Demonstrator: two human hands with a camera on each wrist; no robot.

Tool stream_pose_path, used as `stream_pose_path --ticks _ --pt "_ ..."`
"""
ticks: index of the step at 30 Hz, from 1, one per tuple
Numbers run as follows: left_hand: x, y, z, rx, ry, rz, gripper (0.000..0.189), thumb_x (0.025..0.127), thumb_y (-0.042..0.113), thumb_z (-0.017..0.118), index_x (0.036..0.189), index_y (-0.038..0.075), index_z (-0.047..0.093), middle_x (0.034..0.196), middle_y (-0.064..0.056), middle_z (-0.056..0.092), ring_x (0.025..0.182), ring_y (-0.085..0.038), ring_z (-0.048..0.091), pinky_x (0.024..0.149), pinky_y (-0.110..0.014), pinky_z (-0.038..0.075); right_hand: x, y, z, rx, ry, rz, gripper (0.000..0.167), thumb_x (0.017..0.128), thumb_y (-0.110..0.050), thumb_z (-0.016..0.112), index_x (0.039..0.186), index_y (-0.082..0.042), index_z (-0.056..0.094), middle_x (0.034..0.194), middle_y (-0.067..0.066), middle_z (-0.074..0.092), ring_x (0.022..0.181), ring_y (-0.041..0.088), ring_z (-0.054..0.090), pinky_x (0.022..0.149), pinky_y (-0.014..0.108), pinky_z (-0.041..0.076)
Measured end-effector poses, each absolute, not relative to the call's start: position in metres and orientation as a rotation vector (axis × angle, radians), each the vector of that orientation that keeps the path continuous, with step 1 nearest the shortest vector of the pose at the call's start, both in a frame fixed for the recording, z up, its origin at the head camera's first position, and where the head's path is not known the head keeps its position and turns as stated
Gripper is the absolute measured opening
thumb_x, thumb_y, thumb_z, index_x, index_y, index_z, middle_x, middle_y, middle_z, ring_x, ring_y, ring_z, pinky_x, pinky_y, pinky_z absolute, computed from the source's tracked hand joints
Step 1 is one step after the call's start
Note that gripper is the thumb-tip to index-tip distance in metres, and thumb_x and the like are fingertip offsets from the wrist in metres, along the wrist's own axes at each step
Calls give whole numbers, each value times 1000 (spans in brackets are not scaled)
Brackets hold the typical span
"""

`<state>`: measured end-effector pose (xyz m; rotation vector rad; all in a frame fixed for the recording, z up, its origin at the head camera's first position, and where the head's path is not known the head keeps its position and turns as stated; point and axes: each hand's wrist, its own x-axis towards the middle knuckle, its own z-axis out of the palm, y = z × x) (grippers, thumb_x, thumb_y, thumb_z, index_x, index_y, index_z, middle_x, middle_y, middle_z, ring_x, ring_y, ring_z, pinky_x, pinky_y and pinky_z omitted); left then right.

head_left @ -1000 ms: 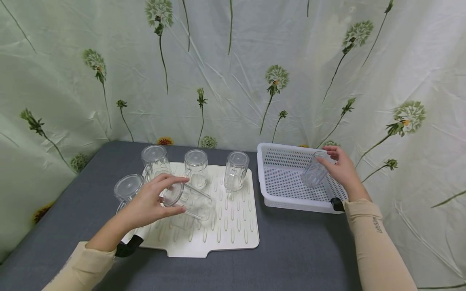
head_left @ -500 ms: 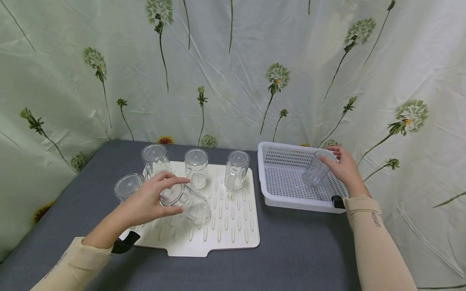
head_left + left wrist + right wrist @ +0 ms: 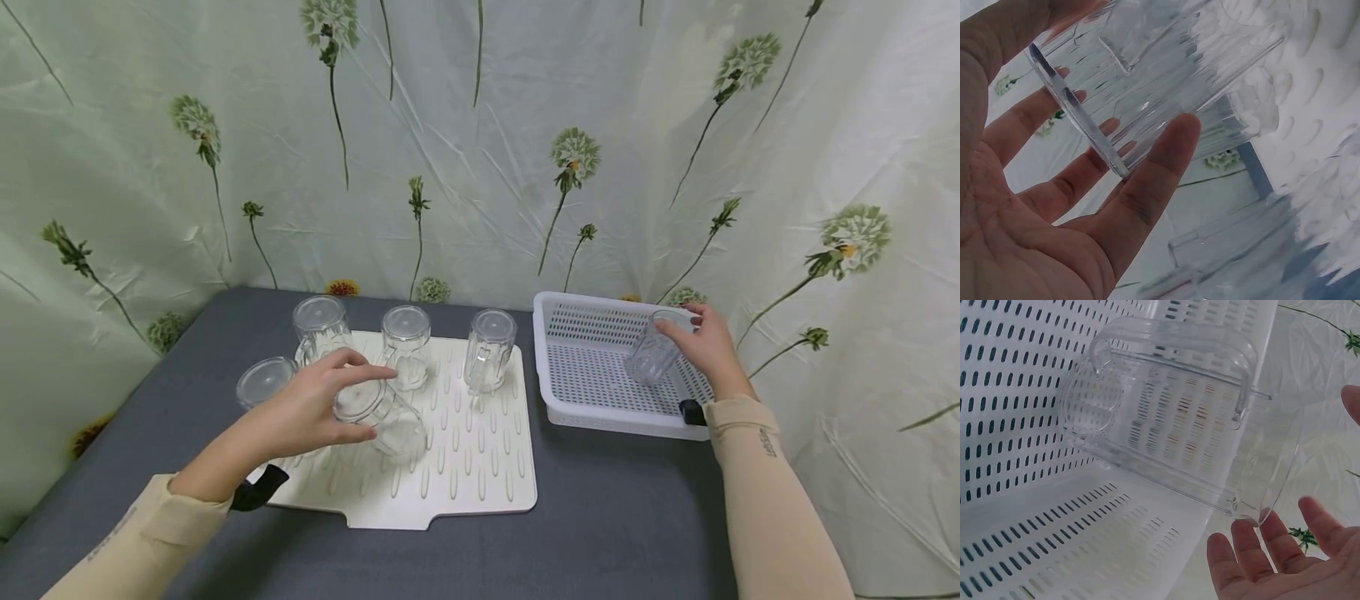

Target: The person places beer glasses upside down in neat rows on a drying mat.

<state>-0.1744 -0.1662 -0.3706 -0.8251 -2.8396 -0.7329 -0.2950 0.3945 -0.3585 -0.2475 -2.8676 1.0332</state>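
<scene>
My left hand (image 3: 307,412) grips a clear glass mug (image 3: 401,429) by its base end, thumb and fingers spread around it. This mug is tilted over the white ridged mat (image 3: 480,479), its mouth end low and pointing right. In the left wrist view, fingertips lie along the ribbed wall of the held mug (image 3: 1154,94). My right hand (image 3: 708,350) is at the rim of another glass mug (image 3: 651,354), which leans inside the white basket (image 3: 592,417). The right wrist view shows fingers (image 3: 1247,544) right at its rim, the thumb apart from the glass.
Upside-down glass mugs stand at the back left (image 3: 320,321), back middle (image 3: 406,337) and back right (image 3: 491,354) of the mat. Another mug (image 3: 264,382) at the left is partly hidden by my left hand. A patterned curtain (image 3: 480,208) hangs behind the dark table (image 3: 592,517).
The mug in my left hand has tipped steeper, its mouth end shifting left and toward the mat. My right hand and the mug in the basket have hardly moved.
</scene>
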Motion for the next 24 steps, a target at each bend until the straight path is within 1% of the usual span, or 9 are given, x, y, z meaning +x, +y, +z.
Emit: stream_pose_path --ticks 3,10,18,24 --pt "-177 -164 -367 -838 -2853 -702 71 78 25 98 143 28 70 124 -6 64 107 -25 63 85 -46 57 -296 395 -358 -255 -2880 1020 92 108 -47 58 166 10 15 164 45 25 152 61 30 121 73 35" --pt "-178 -160 -361 -836 -2887 -641 70 77 26 97 142 29 71 124 -6 65 109 -27 62 88 -49 57 -299 397 -358 -282 -2946 952 95 108 -50 57 165 13 15 163 46 25 151 61 33 121 72 37" --pt "-178 -158 -356 -880 -2887 -580 70 75 22 97 141 28 73 121 -7 65 107 -27 61 89 -48 54 -300 402 -355 -337 -3039 937 98 108 -52 55 164 16 12 164 46 26 152 62 32 125 70 32" --pt "-179 -156 -355 -871 -2924 -551 70 75 23 97 141 29 73 121 -7 64 105 -26 60 88 -47 55 -302 404 -355 -369 -3095 907 99 107 -49 58 164 16 10 163 46 28 149 62 35 124 71 34"
